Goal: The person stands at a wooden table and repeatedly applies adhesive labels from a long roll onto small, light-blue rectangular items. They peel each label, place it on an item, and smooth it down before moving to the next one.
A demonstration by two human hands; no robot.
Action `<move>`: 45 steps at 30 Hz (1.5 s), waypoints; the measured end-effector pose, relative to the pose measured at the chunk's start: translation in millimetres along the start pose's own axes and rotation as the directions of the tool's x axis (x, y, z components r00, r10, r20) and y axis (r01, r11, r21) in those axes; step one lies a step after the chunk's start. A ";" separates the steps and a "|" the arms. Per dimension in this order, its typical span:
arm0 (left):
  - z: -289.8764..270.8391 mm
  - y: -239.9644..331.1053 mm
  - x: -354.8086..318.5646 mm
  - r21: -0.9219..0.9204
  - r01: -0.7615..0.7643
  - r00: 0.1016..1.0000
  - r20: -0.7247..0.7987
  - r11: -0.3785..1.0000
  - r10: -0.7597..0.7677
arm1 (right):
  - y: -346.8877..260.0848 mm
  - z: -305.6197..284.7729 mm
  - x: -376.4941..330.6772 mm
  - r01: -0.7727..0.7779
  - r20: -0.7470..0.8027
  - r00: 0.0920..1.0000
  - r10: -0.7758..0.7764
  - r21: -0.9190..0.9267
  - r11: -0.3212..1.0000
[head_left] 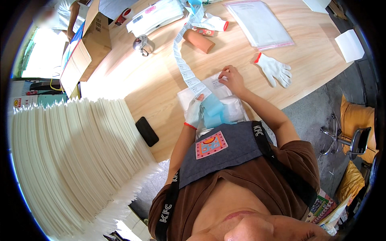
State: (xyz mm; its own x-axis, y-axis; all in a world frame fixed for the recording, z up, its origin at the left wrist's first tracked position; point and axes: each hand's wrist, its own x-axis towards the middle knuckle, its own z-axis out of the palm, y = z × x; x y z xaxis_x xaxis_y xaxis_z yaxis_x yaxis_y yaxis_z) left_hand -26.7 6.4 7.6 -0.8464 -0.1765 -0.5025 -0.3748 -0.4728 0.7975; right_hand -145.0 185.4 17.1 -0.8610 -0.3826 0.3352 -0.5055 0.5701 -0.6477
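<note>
My left hand [194, 113] wears a white knit glove with a red cuff, a bare digit showing at its tip. It is closed on a long strip of printed white labels [185, 71], whose pale blue backing [213, 109] hangs over the packages in front of me. My bare right hand [232, 80] rests at the upper right of a clear plastic-wrapped white package [212, 82], its fingers bent and apart, fingertips touching the surface near a label. More wrapped white material [234, 108] lies beneath, partly hidden by the strip and my apron.
A tall stack of white sheets [80, 160] stands at left beside a black phone [147, 131]. On the table are a metal cup [143, 45], a brown roll [199, 41], a white glove [274, 70] and clear plastic bags [261, 24]. Beyond a cardboard box [94, 44] is another person [72, 18].
</note>
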 end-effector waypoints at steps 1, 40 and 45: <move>-1.3 1.6 -0.9 0.031 0.010 1.000 0.000 0.999 -0.010 | -0.8 -1.4 0.1 0.049 -0.048 0.998 -0.049 0.013 0.999; 22.7 53.9 -42.3 -0.277 -0.128 0.984 0.087 0.952 0.157 | -32.1 -74.3 -25.4 -0.207 0.729 0.636 -0.253 0.477 0.854; 20.8 40.9 -32.0 -0.038 -0.080 0.997 0.016 0.996 0.081 | -17.9 -58.9 -21.9 -0.327 0.790 0.595 -0.151 0.409 0.852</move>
State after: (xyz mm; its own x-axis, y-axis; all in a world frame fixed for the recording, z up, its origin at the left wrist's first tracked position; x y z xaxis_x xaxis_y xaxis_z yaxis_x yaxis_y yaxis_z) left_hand -22.9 10.6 63.3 -0.8798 -0.2000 -0.4311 -0.2914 -0.4896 0.8218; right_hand -120.5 226.4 61.6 -0.3906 -0.8879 -0.2430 -0.1260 0.3130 -0.9413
